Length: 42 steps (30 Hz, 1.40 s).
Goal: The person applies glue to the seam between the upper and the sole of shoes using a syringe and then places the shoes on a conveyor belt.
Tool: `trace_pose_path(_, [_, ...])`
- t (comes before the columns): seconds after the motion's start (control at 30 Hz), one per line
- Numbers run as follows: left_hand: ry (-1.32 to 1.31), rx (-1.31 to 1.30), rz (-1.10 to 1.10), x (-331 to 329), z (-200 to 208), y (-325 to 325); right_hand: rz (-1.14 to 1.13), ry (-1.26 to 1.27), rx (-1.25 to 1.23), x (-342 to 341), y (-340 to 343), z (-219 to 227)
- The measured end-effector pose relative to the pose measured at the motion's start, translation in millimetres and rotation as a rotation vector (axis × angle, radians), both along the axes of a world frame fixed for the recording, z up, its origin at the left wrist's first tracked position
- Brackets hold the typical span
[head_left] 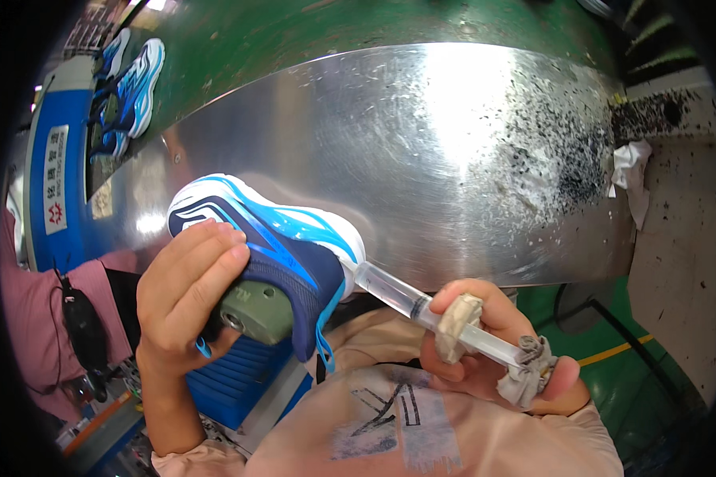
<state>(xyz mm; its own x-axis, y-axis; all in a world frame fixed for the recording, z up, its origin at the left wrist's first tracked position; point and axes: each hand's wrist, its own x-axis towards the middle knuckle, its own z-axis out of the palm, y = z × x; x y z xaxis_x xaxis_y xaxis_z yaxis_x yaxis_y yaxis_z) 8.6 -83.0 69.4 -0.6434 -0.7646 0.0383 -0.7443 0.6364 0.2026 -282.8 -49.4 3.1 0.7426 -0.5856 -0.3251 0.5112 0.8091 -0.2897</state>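
A blue and white sneaker (282,238) is tilted over the metal table, its sole side facing away from me. Inside its opening sits a dark green shoe last (266,310). My left hand (187,294) is closed around the shoe's upper and the last, fingers on the front part. In my right hand (489,322) is a clear plastic syringe (394,291), its tip at the heel edge where upper meets sole. Whitish wrapping (458,322) surrounds the syringe's finger grip, and greyish wrapping (525,378) covers the plunger end, beside my thumb. Whether the tip touches the shoe is hard to see.
The shiny metal table (358,151) has black specks (565,167) on its right part. Crumpled white paper (632,171) lies at its right edge. More sneakers (139,91) stand far left by a blue machine (60,167). Another person's pink sleeve (32,310) is at left.
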Motion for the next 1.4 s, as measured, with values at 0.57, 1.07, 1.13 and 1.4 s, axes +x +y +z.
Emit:
trace_pose_path(0.57, [-0.051, 0.030, 0.333, -86, 5, 5, -0.411, -0.008, -0.075, -2, 30, 2])
trace_pose_path(1.07, [0.088, 0.012, 0.625, -101, 8, 0, -0.393, 0.082, -0.261, 31, 71, 23])
trace_pose_path(1.13, [0.106, 0.031, 0.625, -97, 9, -1, -0.422, 0.111, -0.309, 37, 77, 21])
trace_pose_path(1.4, [0.188, -0.071, 0.209, -66, -5, 34, -0.449, -0.206, 0.186, 8, 14, -18])
